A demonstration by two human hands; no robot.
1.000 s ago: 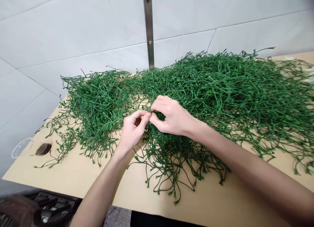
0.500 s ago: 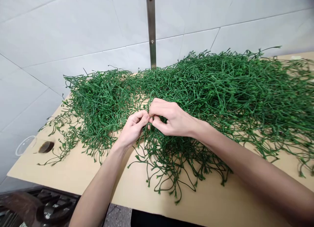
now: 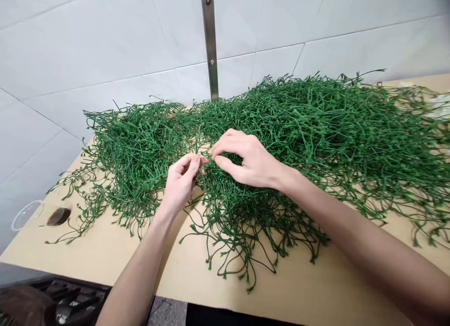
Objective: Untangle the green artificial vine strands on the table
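Observation:
My left hand is closed in a pinch, thumb against index finger, on a thin green artificial stem that rises above the fingertips. Just right of it, my right hand hovers with thumb and fingers curved and slightly apart; I see nothing between them. Under and around both hands lies a large tangled pile of green artificial stems with small forked tips. A looser clump spreads toward the front below my right hand.
The tan tabletop meets a white tiled wall with an upright metal strip. At the left edge are a clear plastic lid or cup and a dark brown thing. White items lie far right.
My hands have drawn apart: the right fingers have come off the left fingertips and loosened. The left hand keeps its pinch. The view has shifted slightly to the right.

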